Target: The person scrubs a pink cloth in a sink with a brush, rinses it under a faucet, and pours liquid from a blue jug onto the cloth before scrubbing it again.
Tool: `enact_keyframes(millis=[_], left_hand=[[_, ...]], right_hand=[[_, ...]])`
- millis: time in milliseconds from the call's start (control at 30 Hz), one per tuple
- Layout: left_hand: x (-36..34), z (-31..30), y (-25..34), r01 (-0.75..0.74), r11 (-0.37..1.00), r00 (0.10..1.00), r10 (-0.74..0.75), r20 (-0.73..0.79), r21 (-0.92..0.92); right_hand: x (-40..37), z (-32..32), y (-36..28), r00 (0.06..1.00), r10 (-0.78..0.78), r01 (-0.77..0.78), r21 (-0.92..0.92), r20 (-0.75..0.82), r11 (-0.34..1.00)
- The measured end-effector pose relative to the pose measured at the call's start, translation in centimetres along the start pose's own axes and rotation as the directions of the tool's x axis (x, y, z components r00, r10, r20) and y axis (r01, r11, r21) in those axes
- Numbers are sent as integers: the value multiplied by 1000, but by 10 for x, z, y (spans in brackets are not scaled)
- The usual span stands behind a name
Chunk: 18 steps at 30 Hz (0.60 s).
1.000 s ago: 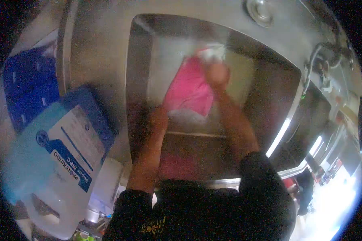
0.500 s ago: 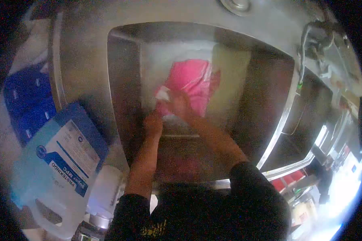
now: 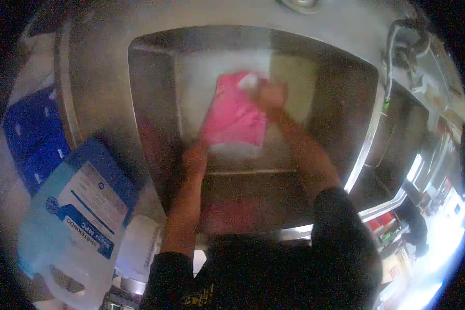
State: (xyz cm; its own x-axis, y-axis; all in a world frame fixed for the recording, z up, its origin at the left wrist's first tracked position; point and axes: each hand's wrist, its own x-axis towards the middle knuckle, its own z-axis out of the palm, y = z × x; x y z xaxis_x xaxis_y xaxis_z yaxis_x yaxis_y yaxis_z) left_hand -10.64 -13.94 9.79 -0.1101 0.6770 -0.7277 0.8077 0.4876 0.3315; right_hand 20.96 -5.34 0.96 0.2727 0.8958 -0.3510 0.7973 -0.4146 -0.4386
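Note:
A pink cloth (image 3: 232,116) is spread over the pale bottom of a deep metal sink (image 3: 341,103). At its lower left edge is my left hand (image 3: 195,155), fingers closed on the cloth. My right hand (image 3: 271,95), blurred by motion, is closed like a fist over the cloth's upper right side. Just left of those knuckles shows a small white patch (image 3: 248,82); I cannot tell whether it is part of the cloth or something in the hand.
A large jug with a blue-and-white label (image 3: 90,212) stands left of the sink, beside a white container (image 3: 137,245). Blue crates (image 3: 36,134) are farther left. A tap (image 3: 390,64) and a second basin (image 3: 392,139) lie to the right.
My right hand has moved from the cloth's lower left to its upper right, and the white patch has shifted the same way. The cloth lies differently; my left hand stays at the lower left.

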Motion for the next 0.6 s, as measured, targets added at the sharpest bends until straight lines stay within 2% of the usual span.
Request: enact_keyframes(millis=[67,100,133,167,200,267,300,367,400,433,467,500,533,567,600], left_hand=[[8,15,-27,-222,970,971,229,-70,102],[15,24,-36,-247,951,965,260,-45,186],[22,33,-44,-274,924,957,290,-19,267],[32,36,-47,-231,892,972,227,58,388],[38,39,-47,-194,842,981,151,125,503],[13,11,-14,-158,912,983,110,146,378],[14,0,2,-135,943,986,97,138,303],[28,27,-46,-241,910,970,224,89,336],[29,30,-47,-289,893,956,288,54,345],[27,34,-48,-298,916,950,312,-8,269],[21,37,-49,-316,928,940,334,-63,198],[23,34,-38,-344,931,924,359,-129,125],[25,29,-28,-282,948,953,295,-73,149],[17,21,-24,-214,959,976,218,-1,184],[18,17,-21,-156,962,987,145,65,225]], right_hand=[[16,-56,-7,923,357,-374,115,144,920],[13,-75,-25,868,469,-494,188,164,849],[-5,-33,-20,964,259,-255,58,-66,965],[-25,2,-23,963,12,-33,-76,-268,997],[-39,22,-34,914,-175,112,-186,-365,976],[-37,26,-19,933,-218,179,-159,-285,971],[-14,13,2,962,-178,155,-120,-210,981],[12,-29,28,993,121,-121,-32,-6,992],[24,-47,32,960,273,-274,2,64,962],[23,-51,29,925,373,-376,26,70,926],[6,-35,12,943,323,-325,-13,-77,946],[-14,-8,-8,951,79,-123,-129,-298,984],[-38,17,-29,881,-123,12,-239,-457,971],[-57,31,-40,839,-237,103,-284,-489,953],[-57,35,-36,840,-272,144,-290,-470,946]])
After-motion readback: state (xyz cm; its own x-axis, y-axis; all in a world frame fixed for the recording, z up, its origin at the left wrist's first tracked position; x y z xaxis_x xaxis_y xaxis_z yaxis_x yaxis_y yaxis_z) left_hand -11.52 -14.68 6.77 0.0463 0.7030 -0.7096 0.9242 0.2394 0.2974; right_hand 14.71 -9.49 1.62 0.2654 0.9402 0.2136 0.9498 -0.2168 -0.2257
